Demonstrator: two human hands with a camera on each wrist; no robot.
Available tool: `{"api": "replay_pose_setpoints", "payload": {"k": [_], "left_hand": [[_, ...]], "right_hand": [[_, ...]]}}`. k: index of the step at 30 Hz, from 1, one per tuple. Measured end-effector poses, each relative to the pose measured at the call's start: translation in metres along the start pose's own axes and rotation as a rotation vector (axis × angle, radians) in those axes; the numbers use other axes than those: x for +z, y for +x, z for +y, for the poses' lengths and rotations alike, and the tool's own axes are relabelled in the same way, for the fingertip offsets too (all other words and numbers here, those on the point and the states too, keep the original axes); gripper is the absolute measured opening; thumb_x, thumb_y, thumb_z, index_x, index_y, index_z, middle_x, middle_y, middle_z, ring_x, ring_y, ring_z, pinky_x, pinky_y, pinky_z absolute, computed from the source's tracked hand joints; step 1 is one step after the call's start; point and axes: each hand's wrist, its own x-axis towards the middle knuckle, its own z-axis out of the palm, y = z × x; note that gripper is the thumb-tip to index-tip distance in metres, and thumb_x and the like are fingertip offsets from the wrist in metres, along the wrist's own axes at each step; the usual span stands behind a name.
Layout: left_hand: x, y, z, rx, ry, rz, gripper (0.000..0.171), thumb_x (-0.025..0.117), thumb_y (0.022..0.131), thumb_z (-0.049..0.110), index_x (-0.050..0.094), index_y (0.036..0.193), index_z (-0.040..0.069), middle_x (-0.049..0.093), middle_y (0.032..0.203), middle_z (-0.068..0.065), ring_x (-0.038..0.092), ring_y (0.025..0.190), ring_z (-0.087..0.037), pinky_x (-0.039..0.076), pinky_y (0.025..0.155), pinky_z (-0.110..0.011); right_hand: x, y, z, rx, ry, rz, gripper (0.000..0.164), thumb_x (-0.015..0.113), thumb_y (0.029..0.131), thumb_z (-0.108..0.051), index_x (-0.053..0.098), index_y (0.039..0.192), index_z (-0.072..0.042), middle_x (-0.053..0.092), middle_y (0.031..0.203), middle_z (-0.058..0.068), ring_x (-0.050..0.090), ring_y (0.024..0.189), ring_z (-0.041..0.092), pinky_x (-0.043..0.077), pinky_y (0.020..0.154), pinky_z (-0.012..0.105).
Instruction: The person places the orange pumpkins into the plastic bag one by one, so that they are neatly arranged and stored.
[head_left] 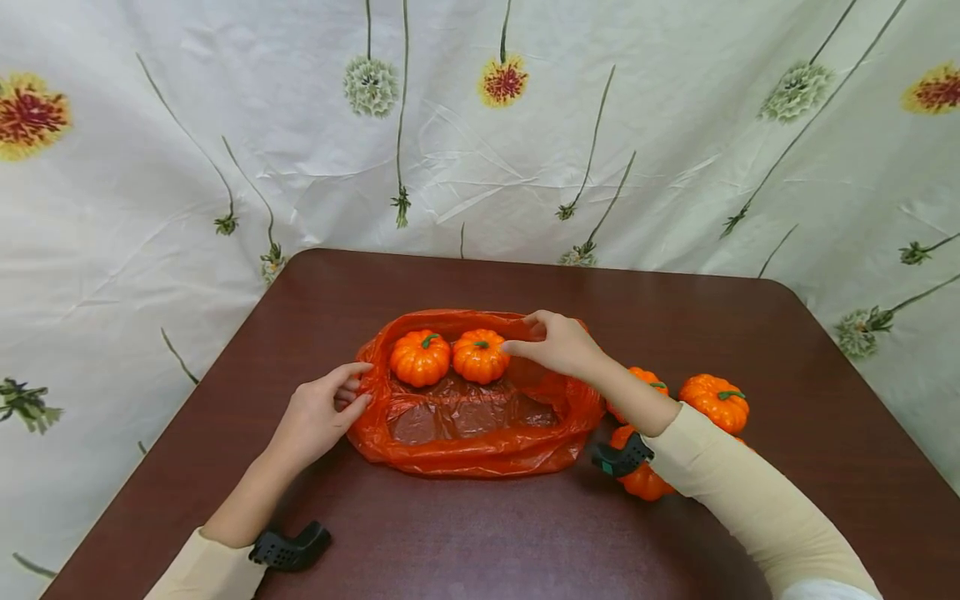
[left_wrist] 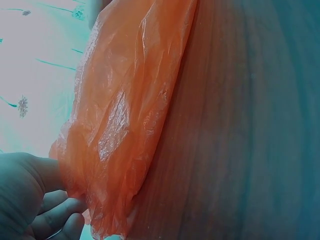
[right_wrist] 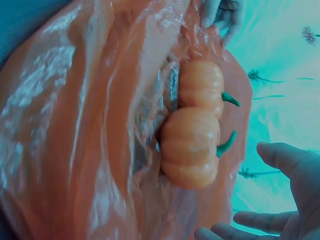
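An orange plastic bag [head_left: 465,458] lies spread on the table with its mouth facing up. Inside, toward the back, two small orange pumpkins with green stems sit side by side, the left pumpkin [head_left: 420,360] and the right pumpkin [head_left: 480,358]. My left hand [head_left: 318,417] holds the bag's left rim, its fingers partly curled; the left wrist view shows the thumb and fingers at the crumpled plastic [left_wrist: 115,135]. My right hand [head_left: 561,343] is over the bag's right side, thumb and fingers spread. In the right wrist view this hand [right_wrist: 295,200] stands apart from the pumpkins.
Several more pumpkins, one of them whole in view [head_left: 716,402], lie on the table right of the bag, partly hidden by my right forearm. The dark brown table [head_left: 465,533] ends at a flower-printed cloth [head_left: 465,150] behind it.
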Motion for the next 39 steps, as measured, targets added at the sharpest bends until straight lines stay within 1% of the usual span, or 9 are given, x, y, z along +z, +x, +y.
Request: {"api": "replay_pose_setpoints", "payload": {"k": [7, 11, 19, 25, 32, 39], "left_hand": [[-0.001, 0.0, 0.001, 0.001, 0.0, 0.006, 0.039, 0.072, 0.084, 0.001, 0.062, 0.121, 0.001, 0.067, 0.09, -0.011, 0.067, 0.078, -0.026, 0.058, 0.072, -0.044], [0.0, 0.0, 0.0, 0.002, 0.001, 0.006, 0.039, 0.073, 0.084, 0.001, 0.062, 0.122, 0.001, 0.067, 0.09, -0.011, 0.067, 0.078, -0.026, 0.058, 0.072, -0.044], [0.001, 0.0, -0.001, 0.006, 0.004, 0.008, 0.039, 0.073, 0.084, 0.001, 0.062, 0.122, 0.001, 0.067, 0.09, -0.011, 0.066, 0.078, -0.025, 0.058, 0.072, -0.044], [0.002, 0.0, -0.002, 0.016, 0.008, 0.014, 0.039, 0.073, 0.084, 0.001, 0.063, 0.121, 0.001, 0.067, 0.09, -0.011, 0.067, 0.078, -0.025, 0.058, 0.071, -0.044], [0.002, -0.001, -0.003, 0.021, 0.005, 0.018, 0.039, 0.073, 0.083, 0.0, 0.063, 0.121, 0.001, 0.067, 0.09, -0.011, 0.067, 0.078, -0.025, 0.058, 0.071, -0.043], [0.002, 0.0, -0.002, 0.023, 0.003, 0.014, 0.039, 0.073, 0.083, 0.001, 0.063, 0.12, 0.001, 0.067, 0.089, -0.011, 0.067, 0.078, -0.026, 0.058, 0.071, -0.043]], "right_hand": [[-0.016, -0.007, 0.01, 0.004, 0.03, 0.028, 0.063, 0.07, 0.086, -0.049, 0.057, 0.131, -0.007, 0.06, 0.124, 0.013, 0.056, 0.11, 0.031, 0.051, 0.087, 0.045], [-0.024, -0.012, 0.018, 0.001, 0.033, 0.037, 0.062, 0.069, 0.087, -0.048, 0.058, 0.13, -0.006, 0.06, 0.122, 0.014, 0.057, 0.108, 0.032, 0.052, 0.085, 0.044], [-0.039, -0.029, 0.032, -0.004, 0.065, 0.044, 0.061, 0.066, 0.089, -0.048, 0.057, 0.13, -0.003, 0.06, 0.124, 0.016, 0.056, 0.113, 0.033, 0.051, 0.088, 0.047], [-0.048, -0.04, 0.044, -0.018, 0.059, 0.049, 0.062, 0.064, 0.091, -0.049, 0.057, 0.129, -0.001, 0.06, 0.126, 0.018, 0.054, 0.118, 0.036, 0.049, 0.091, 0.05], [-0.058, -0.053, 0.059, 0.009, 0.072, 0.06, 0.063, 0.063, 0.09, -0.051, 0.057, 0.13, -0.001, 0.061, 0.126, 0.018, 0.056, 0.116, 0.035, 0.05, 0.087, 0.048], [-0.068, -0.066, 0.071, 0.037, 0.112, 0.078, 0.066, 0.062, 0.091, -0.052, 0.055, 0.132, -0.001, 0.06, 0.128, 0.019, 0.056, 0.116, 0.035, 0.048, 0.092, 0.05]]}}
